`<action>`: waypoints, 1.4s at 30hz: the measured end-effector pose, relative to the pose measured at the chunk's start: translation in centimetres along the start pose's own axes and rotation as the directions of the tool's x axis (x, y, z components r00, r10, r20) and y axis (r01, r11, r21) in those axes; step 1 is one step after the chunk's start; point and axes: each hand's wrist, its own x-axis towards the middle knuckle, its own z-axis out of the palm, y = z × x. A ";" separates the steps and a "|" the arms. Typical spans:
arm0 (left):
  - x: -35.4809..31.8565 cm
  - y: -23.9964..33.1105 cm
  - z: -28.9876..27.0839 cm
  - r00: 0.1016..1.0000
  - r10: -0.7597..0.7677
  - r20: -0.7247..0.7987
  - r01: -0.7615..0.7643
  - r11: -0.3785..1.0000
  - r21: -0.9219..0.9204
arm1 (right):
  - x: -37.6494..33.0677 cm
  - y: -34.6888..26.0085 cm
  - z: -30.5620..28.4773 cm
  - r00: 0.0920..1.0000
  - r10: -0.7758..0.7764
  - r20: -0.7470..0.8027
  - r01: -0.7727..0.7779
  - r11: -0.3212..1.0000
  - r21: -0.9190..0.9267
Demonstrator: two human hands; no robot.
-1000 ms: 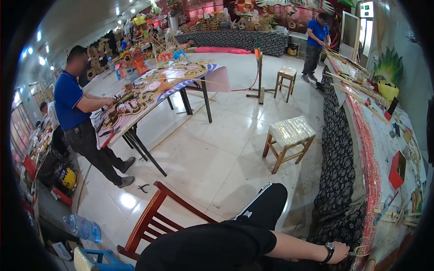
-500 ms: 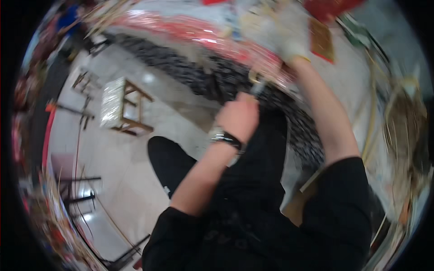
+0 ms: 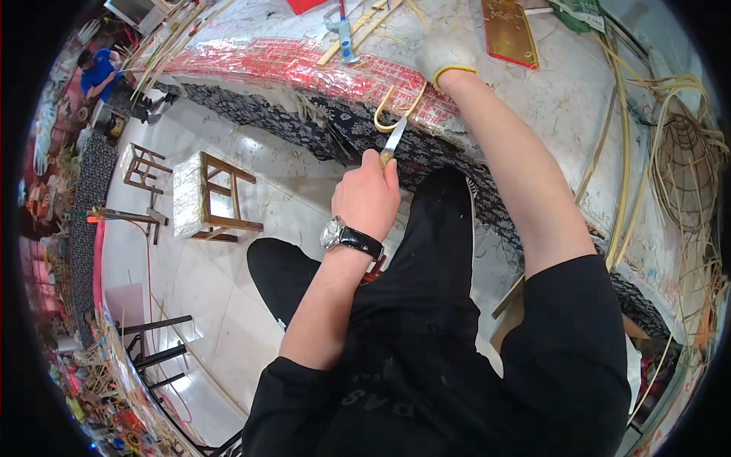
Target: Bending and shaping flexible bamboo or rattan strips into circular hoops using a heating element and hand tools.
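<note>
My left hand [image 3: 365, 196], bare with a watch at the wrist, is closed round the handle of a small knife [image 3: 394, 139]. The knife's blade points up and meets a thin pale bamboo strip [image 3: 379, 122], bent into a hook at the table's front edge. My right hand [image 3: 448, 57], in a white glove with a yellow cuff, rests above that edge, curled closed. One end of the bent strip runs up to the glove, where the fingers hide it.
A plastic-covered table [image 3: 563, 137] holds flat strips [image 3: 358, 38], a blue-and-silver tool [image 3: 346, 42] and a gold-and-red flat case [image 3: 510, 34]. A woven frame [image 3: 685, 175] lies at the right. Stools [image 3: 190, 194] stand at left; a person in blue [image 3: 97, 76] sits far left.
The view has sharpened and shifted. My left hand with the knife has moved slightly left and down in the picture; the gloved right hand appears further up and left.
</note>
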 end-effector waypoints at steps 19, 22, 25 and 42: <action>-0.4 2.6 2.5 0.981 -0.153 -0.119 0.150 0.988 -0.032 | 0.4 0.1 0.1 0.997 0.018 0.071 -0.025 0.994 0.109; -0.5 2.5 2.8 0.982 -0.137 -0.128 0.132 0.990 -0.046 | 0.1 -0.3 -0.2 0.998 -0.012 0.062 0.005 0.995 0.102; -0.6 2.5 2.6 0.985 -0.121 -0.124 0.113 0.991 -0.074 | -0.1 -0.2 -0.5 0.998 -0.022 0.054 0.015 0.993 0.117; -0.5 1.5 1.7 0.991 -0.113 -0.069 0.103 0.985 -0.138 | 0.3 0.2 0.4 0.999 0.001 0.047 -0.007 0.991 0.135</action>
